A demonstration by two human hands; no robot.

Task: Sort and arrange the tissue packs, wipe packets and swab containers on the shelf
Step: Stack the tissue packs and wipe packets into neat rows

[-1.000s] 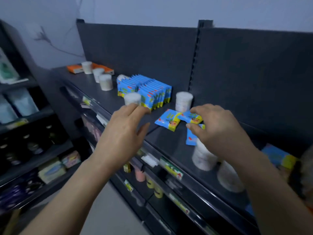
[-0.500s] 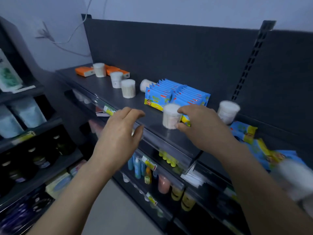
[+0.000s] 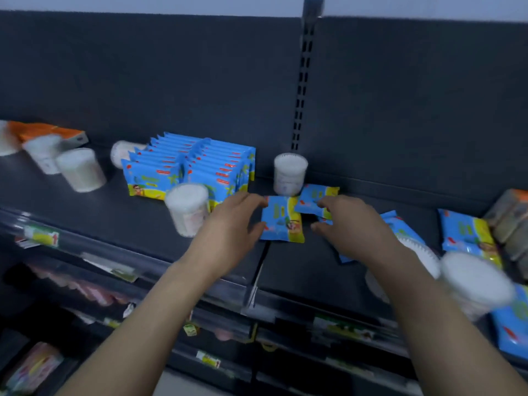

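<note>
Head cam, close, looks fwd-down at shelf (image 3: 85, 207).

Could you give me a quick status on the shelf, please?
Left hand open, fingertips at the flat blue packet. Right hand on a second packet, grip unclear. Swab tub stands close behind the packets.
</note>
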